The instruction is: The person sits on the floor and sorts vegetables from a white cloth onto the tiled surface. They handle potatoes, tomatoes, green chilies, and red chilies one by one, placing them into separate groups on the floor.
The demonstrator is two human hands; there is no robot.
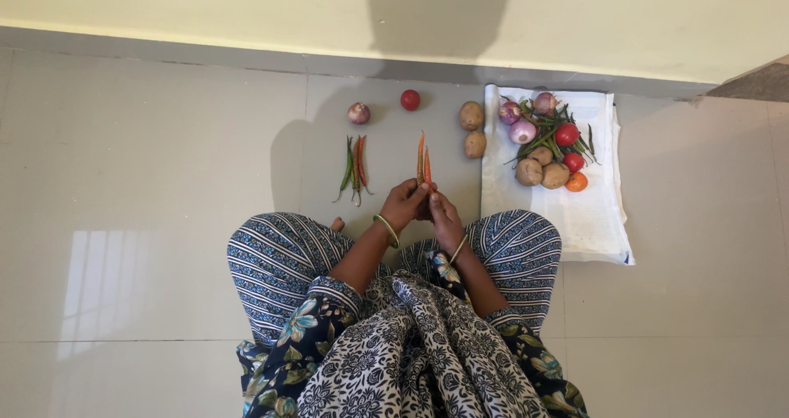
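I see both hands closed on two thin carrots (pixel 422 160) — left hand (pixel 403 205) and right hand (pixel 445 217) pinch the lower ends, tips pointing away. Chillies (pixel 355 168) lie left, two potatoes (pixel 473 129) right, the rest heaped on a white cloth (pixel 588 212) — looks sorted by kind.

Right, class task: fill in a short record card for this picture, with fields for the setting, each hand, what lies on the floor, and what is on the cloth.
Setting: person seated on tiled floor facing a wall
Left hand: grips lower ends of two carrots
Right hand: beside the left, touching the same carrots
Floor, sorted: chillies, onion, tomato, two potatoes
White cloth: mixed heap of onions, tomatoes, potatoes, green chillies
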